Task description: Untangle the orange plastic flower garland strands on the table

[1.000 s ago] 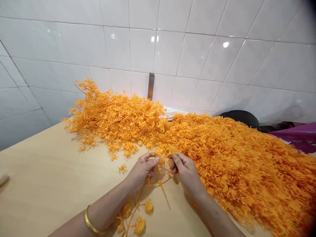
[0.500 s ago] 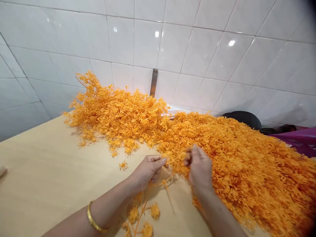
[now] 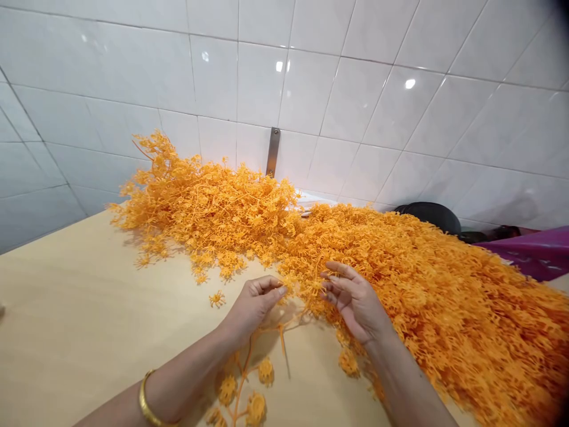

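My left hand [image 3: 254,303] pinches an orange plastic flower sprig [image 3: 289,287] between thumb and fingers, in the middle of the head view. To its right, my right hand [image 3: 355,302] has its fingers spread beside small flower pieces; whether the fingertips touch them I cannot tell. Below my left hand lies an orange branched stem [image 3: 242,382] with round cup-shaped heads, and a bare side shoot points down at its right. Part of that stem is hidden behind my left hand and forearm, so I cannot tell whether the hand also holds it.
A big heap of orange plastic flowers [image 3: 444,296] covers the right side, joining another pile [image 3: 213,201] at the back. One loose flower piece [image 3: 217,299] lies on the pale table [image 3: 98,308]. Behind stand a tiled wall, a black round object [image 3: 433,216] and purple plastic [image 3: 533,252].
My right hand's fingers have opened from a closed pinch and spread apart. My left hand, still pinching, and the branched stem have shifted slightly left in view.
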A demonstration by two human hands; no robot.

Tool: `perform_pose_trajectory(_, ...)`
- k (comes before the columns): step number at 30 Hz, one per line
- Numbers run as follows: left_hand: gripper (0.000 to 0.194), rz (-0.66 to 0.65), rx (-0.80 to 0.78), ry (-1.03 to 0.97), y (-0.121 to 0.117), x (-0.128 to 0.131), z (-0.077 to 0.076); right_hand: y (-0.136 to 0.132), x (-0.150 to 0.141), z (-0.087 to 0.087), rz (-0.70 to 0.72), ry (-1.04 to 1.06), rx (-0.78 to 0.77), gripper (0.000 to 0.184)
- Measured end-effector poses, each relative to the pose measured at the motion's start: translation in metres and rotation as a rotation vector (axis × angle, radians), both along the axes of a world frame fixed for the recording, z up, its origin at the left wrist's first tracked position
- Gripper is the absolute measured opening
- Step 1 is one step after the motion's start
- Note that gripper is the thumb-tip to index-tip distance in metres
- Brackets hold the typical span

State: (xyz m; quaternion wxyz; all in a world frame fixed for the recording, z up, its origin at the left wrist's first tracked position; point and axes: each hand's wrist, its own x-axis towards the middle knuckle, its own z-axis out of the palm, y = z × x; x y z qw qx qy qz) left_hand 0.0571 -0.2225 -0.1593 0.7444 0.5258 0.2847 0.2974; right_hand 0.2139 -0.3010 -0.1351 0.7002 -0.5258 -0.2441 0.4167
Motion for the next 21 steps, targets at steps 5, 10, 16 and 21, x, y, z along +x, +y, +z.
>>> perform_pose_trajectory(5,0.026,0.023,0.123,0.054,0.002,-0.001,-0.002,0.000,-0.007,-0.003,0.134,-0.343,-0.091,0.029)
perform_pose_trajectory(10,0.027,-0.029,0.214,0.057,-0.001,0.002,-0.006,0.000,-0.018,-0.010,0.059,-0.720,-0.044,0.024)
perform_pose_trajectory(16,0.032,0.030,0.141,0.088,0.000,0.002,-0.005,-0.009,0.017,0.005,-0.544,-0.519,0.131,0.023)
perform_pose_trajectory(21,0.025,0.049,0.183,0.043,0.004,0.000,-0.011,-0.011,0.024,0.007,-0.445,-0.445,0.129,0.020)
